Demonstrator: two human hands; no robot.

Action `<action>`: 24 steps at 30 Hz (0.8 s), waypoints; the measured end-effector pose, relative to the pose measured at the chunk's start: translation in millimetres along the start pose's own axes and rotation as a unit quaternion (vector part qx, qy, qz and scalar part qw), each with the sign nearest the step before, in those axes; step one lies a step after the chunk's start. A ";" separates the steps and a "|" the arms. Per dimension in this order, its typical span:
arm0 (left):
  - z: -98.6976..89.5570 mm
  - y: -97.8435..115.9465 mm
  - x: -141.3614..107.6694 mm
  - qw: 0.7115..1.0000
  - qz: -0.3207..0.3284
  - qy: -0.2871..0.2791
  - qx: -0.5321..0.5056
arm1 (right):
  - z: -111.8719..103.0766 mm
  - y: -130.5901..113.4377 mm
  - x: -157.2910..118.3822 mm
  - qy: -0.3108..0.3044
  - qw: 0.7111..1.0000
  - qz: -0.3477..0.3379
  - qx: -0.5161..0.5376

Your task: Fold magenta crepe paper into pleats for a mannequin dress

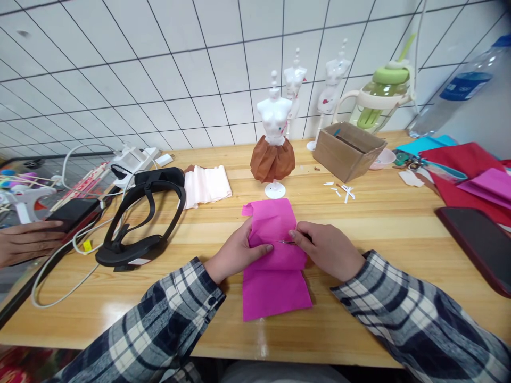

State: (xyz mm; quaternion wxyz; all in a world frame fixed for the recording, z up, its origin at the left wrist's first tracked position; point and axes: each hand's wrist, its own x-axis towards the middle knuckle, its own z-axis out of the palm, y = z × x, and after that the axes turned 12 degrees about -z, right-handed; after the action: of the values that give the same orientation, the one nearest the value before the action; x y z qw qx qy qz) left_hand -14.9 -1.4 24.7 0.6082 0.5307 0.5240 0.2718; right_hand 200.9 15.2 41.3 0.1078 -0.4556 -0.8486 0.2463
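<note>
A folded magenta sheet (pixel 275 295), of soft cloth or crepe paper, lies in front of me with its upper layers lifted off the table. My left hand (pixel 241 247) pinches its left edge, thumb on top and fingers underneath. At the right side, my right hand (pixel 329 247) is closed around small scissors (pixel 288 242); only the thin metal blades show, lying across the sheet at a cut line. The handles are hidden in my fingers. Just beyond the sheet stands a white mini dress form (pixel 274 114) wearing a brown gathered skirt (pixel 272 160).
Behind are two more dress forms (pixel 294 80), a cardboard box (pixel 347 151) and a green-lidded bottle (pixel 383 96). A black headset (pixel 139 223) and pale pink cloth (pixel 207 186) lie left. Another person's hand (pixel 32 242) is at far left. A phone (pixel 477 247) and red sheets (pixel 455 170) lie right.
</note>
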 end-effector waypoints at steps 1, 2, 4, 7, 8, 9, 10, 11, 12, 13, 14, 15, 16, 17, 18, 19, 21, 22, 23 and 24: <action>0.1 0.2 0.0 1.000 0.002 0.000 0.001 | 0.3 0.2 0.2 0.000 1.000 0.001 0.000; 0.2 0.3 0.0 1.000 0.005 0.001 0.003 | 0.7 0.4 0.3 -0.002 1.000 0.002 0.001; 0.2 0.2 0.0 1.000 0.016 0.009 0.009 | 1.3 1.2 0.4 -0.005 1.000 0.000 0.001; 0.0 -1.0 0.2 1.000 0.027 0.011 0.007 | 1.6 2.8 -0.1 -0.013 1.000 -0.001 -0.004; -0.2 -1.6 0.3 1.000 0.028 0.009 0.004 | 1.5 3.3 -0.3 -0.016 1.000 0.001 -0.008; -0.4 -2.2 0.5 1.000 0.025 0.005 0.000 | 1.4 3.6 -0.5 -0.019 1.000 0.005 -0.013; -0.7 -2.8 0.6 1.000 0.021 0.002 -0.003 | 1.3 3.7 -0.7 -0.022 1.000 0.008 -0.019; -0.9 -3.2 0.7 1.000 0.017 0.000 -0.006 | 1.4 3.5 -0.8 -0.023 0.999 0.011 -0.023; -1.2 -3.5 0.9 1.000 0.014 -0.001 -0.007 | 1.6 2.9 -0.9 -0.024 0.999 0.011 -0.025; -1.5 -3.7 1.0 1.000 0.014 -0.001 -0.007 | 1.9 2.0 -0.9 -0.023 0.999 0.009 -0.025; -1.6 -3.8 1.1 1.000 0.016 0.001 -0.005 | 2.4 0.7 -0.8 -0.023 0.999 0.006 -0.022; -1.5 -3.6 1.1 1.000 0.020 0.002 -0.003 | 2.9 -0.8 -0.7 -0.021 1.000 0.002 -0.018; -1.3 -3.3 1.1 1.000 0.023 0.002 -0.001 | 3.5 -2.6 -0.6 -0.019 1.000 0.000 -0.015; -0.8 -2.9 0.9 1.000 0.026 0.001 0.001 | 4.1 -4.3 -0.4 -0.017 1.000 0.000 -0.013; -0.2 -2.4 0.7 1.000 0.027 -0.002 0.003 | 4.5 -6.0 -0.3 -0.016 1.000 0.000 -0.011; 0.5 -1.7 0.4 1.000 0.026 -0.007 0.005 | 4.9 -7.6 -0.3 -0.016 1.000 -0.001 -0.010; 2.0 -0.3 -0.4 1.000 0.026 -0.012 0.008 | 5.3 -9.9 -0.4 -0.016 1.000 -0.003 -0.008; 2.5 0.3 -0.7 1.000 0.027 -0.012 0.008 | 5.3 -10.5 -0.5 -0.015 1.000 -0.005 -0.008; 3.0 0.9 -1.0 1.000 0.027 -0.011 0.007 | 5.3 -10.7 -0.6 -0.013 1.000 -0.005 -0.008; 3.2 1.3 -1.2 1.000 0.027 -0.009 0.005 | 5.2 -10.6 -0.6 -0.011 1.000 -0.004 -0.009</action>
State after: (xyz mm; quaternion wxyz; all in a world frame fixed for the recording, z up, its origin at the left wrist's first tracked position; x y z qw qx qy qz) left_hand -12.0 -3.2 25.9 0.6028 0.5501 0.5050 0.2809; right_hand 191.5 8.1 42.3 0.0959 -0.4501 -0.8538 0.2433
